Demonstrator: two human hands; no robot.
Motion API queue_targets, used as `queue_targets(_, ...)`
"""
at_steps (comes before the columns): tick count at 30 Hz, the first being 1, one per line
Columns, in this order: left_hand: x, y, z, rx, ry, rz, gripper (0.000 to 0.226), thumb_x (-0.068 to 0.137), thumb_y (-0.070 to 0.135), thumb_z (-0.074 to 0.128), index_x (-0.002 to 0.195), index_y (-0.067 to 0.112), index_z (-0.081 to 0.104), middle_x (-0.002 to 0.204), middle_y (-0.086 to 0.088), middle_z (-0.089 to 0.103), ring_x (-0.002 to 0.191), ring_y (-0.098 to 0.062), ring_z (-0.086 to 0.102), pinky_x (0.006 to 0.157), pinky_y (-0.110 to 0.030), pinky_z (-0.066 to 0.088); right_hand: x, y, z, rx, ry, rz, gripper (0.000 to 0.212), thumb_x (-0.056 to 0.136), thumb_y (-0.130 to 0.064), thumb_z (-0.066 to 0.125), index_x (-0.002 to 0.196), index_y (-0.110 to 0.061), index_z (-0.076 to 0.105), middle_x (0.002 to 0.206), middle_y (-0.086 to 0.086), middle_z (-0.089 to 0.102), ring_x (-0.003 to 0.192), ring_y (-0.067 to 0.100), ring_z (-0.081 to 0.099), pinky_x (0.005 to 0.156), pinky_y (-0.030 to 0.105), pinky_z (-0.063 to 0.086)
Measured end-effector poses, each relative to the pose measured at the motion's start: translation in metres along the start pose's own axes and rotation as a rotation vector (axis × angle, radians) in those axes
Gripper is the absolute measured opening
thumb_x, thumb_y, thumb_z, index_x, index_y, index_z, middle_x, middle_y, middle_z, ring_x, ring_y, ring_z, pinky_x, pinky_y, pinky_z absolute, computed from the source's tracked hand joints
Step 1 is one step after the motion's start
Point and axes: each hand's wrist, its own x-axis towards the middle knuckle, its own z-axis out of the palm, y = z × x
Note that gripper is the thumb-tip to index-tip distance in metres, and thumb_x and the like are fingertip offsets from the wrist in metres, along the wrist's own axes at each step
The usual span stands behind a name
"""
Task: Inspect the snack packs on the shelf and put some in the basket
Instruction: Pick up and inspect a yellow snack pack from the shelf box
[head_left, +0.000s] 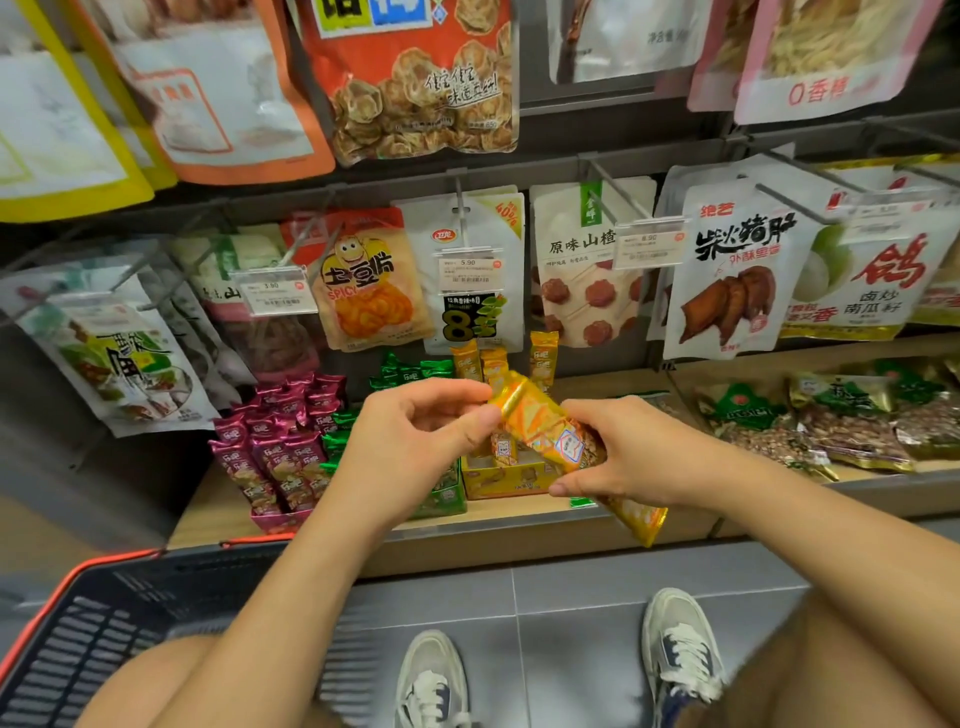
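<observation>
1 orange snack pack (550, 434), long axis upper-left to lower-right; left hand (415, 441) pinches upper end, right hand (639, 457) grasps middle.

The person's left grip (421, 441) and right grip (623, 457) are bare hands on bare forearms, with no sleeve reaching as far as the arms show. The nails that can be seen are short and plain. The legs are bare where they show. On the feet are a left sneaker (434, 680) and a right sneaker (680, 649), a matching low-cut pair. They have pale grey-beige fabric uppers, rounded toes, thick white laces, dark navy panels beside the lacing and light soles.
</observation>
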Motion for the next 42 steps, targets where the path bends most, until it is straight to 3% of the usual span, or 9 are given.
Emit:
queue_targets(3, -0.002, -0.001, 0.006, 0.018, -0.035, -0.101, 0.011, 0.070, 0.032, 0.080, 0.079, 0.027, 0.078, 0.073, 0.003, 0.073, 0.068, -0.007, 0.066, 0.064, -0.022, 0.055, 0.001, -0.001, 0.001, -0.031, 0.068, 0.005, 0.044, 0.074, -0.054, 0.076, 0.103, -0.029, 0.055, 0.088, -0.011, 0.066, 0.077, 0.004, 0.061, 0.069, 0.031, 0.053)
queue_targets(9, 0.000, 0.003, 0.005, -0.076, 0.023, -0.113, 0.047, 0.060, 0.058, 0.072, 0.084, 0.018, 0.072, 0.066, -0.001, 0.070, 0.061, -0.014, 0.066, 0.057, -0.022, 0.054, 0.004, -0.003, 0.006, -0.196, 0.044, -0.017, 0.043, 0.075, -0.056, 0.074, 0.093, -0.035, 0.041, 0.084, -0.013, 0.059, 0.076, 0.009, 0.058, 0.063, 0.030, 0.049)
queue_targets(15, -0.001, 0.002, 0.003, 0.029, 0.035, -0.024, 0.008, 0.069, 0.029, 0.080, 0.068, 0.024, 0.075, 0.061, -0.001, 0.070, 0.052, -0.007, 0.062, 0.051, -0.016, 0.048, 0.002, -0.005, 0.010, -0.260, 0.051, -0.045, 0.047, 0.073, -0.058, 0.073, 0.091, -0.036, 0.034, 0.085, -0.013, 0.056, 0.075, 0.011, 0.053, 0.061, 0.030, 0.043)
queue_targets(18, 0.002, -0.005, 0.005, 0.043, 0.135, 0.074, 0.023, 0.086, 0.007, 0.069, 0.070, 0.022, 0.066, 0.062, 0.007, 0.064, 0.057, -0.005, 0.056, 0.056, -0.017, 0.047, 0.002, -0.009, 0.011, -0.072, 0.023, -0.043, 0.040, 0.077, -0.045, 0.073, 0.089, -0.031, 0.038, 0.082, -0.013, 0.057, 0.071, 0.007, 0.055, 0.058, 0.026, 0.044)
queue_targets(23, 0.004, -0.003, 0.005, -0.163, 0.234, 0.156, 0.019, 0.093, 0.001, 0.056, 0.081, 0.015, 0.059, 0.071, 0.008, 0.062, 0.067, -0.008, 0.057, 0.064, -0.020, 0.050, -0.002, -0.017, 0.013, 0.294, -0.060, -0.077, 0.031, 0.085, -0.029, 0.071, 0.099, -0.035, 0.044, 0.086, -0.009, 0.066, 0.063, 0.003, 0.066, 0.057, 0.020, 0.052)
queue_targets(26, 0.004, 0.002, -0.006, -0.294, 0.100, 0.067, 0.005, 0.089, 0.012, 0.063, 0.089, 0.016, 0.066, 0.072, 0.004, 0.065, 0.065, -0.009, 0.059, 0.057, -0.021, 0.049, -0.004, -0.016, 0.009, 0.219, -0.037, -0.091, 0.032, 0.084, -0.032, 0.072, 0.103, -0.037, 0.046, 0.088, -0.013, 0.066, 0.067, -0.004, 0.064, 0.057, 0.013, 0.047)
queue_targets(29, 0.001, 0.002, -0.007, -0.111, 0.006, 0.065, 0.012, 0.080, 0.034, 0.074, 0.086, 0.023, 0.074, 0.070, 0.005, 0.067, 0.057, -0.005, 0.056, 0.049, -0.017, 0.045, -0.006, -0.014, 0.008, 0.058, -0.020, -0.105, 0.037, 0.083, -0.040, 0.072, 0.100, -0.048, 0.041, 0.085, -0.024, 0.060, 0.074, -0.007, 0.060, 0.062, 0.010, 0.040)
queue_targets(34, 0.003, 0.000, -0.002, -0.113, 0.169, 0.018, 0.009, 0.080, 0.026, 0.074, 0.073, 0.028, 0.080, 0.076, 0.002, 0.075, 0.073, -0.010, 0.070, 0.058, -0.020, 0.053, -0.006, -0.011, 0.009, -0.010, 0.009, -0.076, 0.038, 0.081, -0.052, 0.070, 0.105, -0.042, 0.042, 0.084, -0.021, 0.061, 0.074, -0.002, 0.060, 0.064, 0.018, 0.047)
queue_targets(42, 0.016, -0.019, -0.024, -0.201, 0.475, -0.105, 0.033, 0.092, 0.023, 0.066, 0.060, 0.023, 0.073, 0.063, 0.004, 0.066, 0.064, -0.009, 0.059, 0.058, -0.019, 0.047, -0.020, 0.009, -0.020, 0.297, -0.309, 0.139, 0.027, 0.091, -0.049, 0.058, 0.105, -0.026, 0.052, 0.077, 0.005, 0.063, 0.061, 0.017, 0.063, 0.056, 0.029, 0.055)
